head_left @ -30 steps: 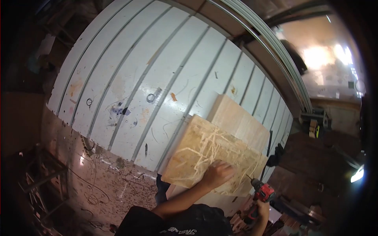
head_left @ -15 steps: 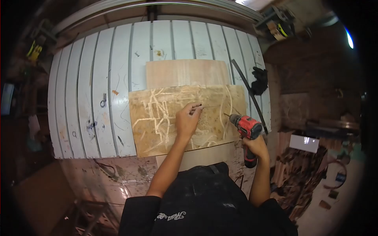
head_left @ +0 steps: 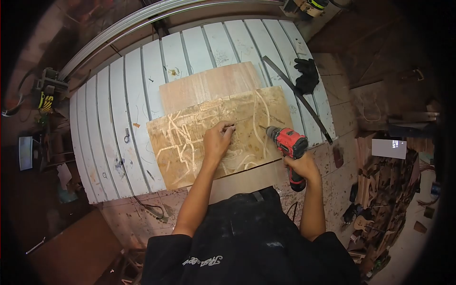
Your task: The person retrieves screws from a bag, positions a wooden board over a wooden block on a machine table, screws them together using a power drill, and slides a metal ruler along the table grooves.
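Note:
My right hand (head_left: 304,166) grips a red and black cordless drill (head_left: 290,141), whose bit points left over the right part of a worn wooden board (head_left: 247,147). Pale grooves and lines run across this board's face. Over its middle is my left hand (head_left: 217,142), its thumb and fingers pinched together. Whatever they may hold is too small to make out. A cleaner plywood sheet (head_left: 209,83) shows beyond the board's far edge, and another pale piece (head_left: 242,183) shows beneath its near edge.
The boards lie on a white slatted machine bed (head_left: 107,137). A long dark metal bar (head_left: 308,109) and a black glove (head_left: 306,76) lie at the right. A metal gantry rail (head_left: 114,35) spans the far side. Wood pieces (head_left: 373,187) are heaped at the lower right.
The head view has turned, so the bed and boards appear tilted. My left hand stays pinched over the board, and the drill remains in my right hand near the board's right side.

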Demonstrator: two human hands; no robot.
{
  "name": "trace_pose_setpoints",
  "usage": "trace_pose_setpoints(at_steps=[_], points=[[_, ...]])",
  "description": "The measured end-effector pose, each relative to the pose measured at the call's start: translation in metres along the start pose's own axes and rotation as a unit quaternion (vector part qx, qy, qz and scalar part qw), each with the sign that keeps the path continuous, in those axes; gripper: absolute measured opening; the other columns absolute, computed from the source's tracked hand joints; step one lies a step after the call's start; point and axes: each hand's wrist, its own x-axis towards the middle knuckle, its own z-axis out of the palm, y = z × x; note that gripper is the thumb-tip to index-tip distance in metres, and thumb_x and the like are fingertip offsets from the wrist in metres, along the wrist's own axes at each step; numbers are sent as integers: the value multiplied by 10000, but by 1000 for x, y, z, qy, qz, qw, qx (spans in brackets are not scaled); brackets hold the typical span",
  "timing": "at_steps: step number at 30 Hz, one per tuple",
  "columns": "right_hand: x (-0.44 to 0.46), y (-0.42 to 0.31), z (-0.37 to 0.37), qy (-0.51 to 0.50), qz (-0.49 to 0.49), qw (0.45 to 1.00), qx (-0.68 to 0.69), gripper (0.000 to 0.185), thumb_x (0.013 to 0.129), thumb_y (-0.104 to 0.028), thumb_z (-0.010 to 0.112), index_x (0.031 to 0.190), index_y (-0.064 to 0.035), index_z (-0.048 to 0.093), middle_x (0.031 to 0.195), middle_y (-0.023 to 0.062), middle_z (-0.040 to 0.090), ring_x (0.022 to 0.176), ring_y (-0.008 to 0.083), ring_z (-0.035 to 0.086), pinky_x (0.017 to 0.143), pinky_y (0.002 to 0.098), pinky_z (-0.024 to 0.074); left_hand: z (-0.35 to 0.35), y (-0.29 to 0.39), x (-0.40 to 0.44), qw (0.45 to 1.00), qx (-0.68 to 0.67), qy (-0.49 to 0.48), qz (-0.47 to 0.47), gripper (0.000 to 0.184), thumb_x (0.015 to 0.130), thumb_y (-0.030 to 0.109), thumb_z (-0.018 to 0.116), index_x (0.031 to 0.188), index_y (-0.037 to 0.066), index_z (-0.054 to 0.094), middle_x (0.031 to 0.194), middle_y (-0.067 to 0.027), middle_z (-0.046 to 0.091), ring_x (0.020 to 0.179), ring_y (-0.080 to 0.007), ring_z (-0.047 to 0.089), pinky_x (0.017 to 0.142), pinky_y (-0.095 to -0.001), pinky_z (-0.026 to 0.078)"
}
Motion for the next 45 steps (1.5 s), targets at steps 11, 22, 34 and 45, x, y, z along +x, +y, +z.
trace_pose_setpoints(at_steps=[11, 22, 34, 45], points=[[8, 19, -1, -8, 22, 1000, 18, 329, 721, -110, 679, 1040, -29, 679, 731, 80, 673, 653, 162, 645, 641, 347, 523, 5, -10, -4, 993, 45, 57, 94, 162, 901, 104, 674, 1021, 13, 732, 703, -88, 691, 586, -117, 624, 581, -268, 489], [4, -3, 1, 6, 11, 999, 52, 303, 713, -98, 678, 1004, -12, 673, 732, 59, 663, 647, 144, 624, 626, 333, 516, 3, -2, -9, 980, 95, 59, 166, 132, 859, 161, 699, 958, 81, 735, 934, -107, 701, 822, -313, 678, 714, -387, 532], [1, -80, 17, -90, -32, 994, -44, 225, 752, -93, 662, 959, -5, 642, 701, 52, 638, 643, 134, 599, 613, 327, 504, 2, -8, -11, 978, 97, 45, 179, 113, 880, 167, 665, 958, 96, 706, 926, -111, 659, 845, -333, 655, 710, -422, 520], [7, -101, 28, -129, -16, 990, -58, 251, 732, -26, 613, 981, -6, 595, 767, 32, 603, 641, 130, 594, 589, 318, 502, 1, -13, -11, 979, 79, 52, 179, 95, 886, 145, 658, 942, 81, 700, 931, -107, 666, 846, -327, 664, 711, -417, 527]])
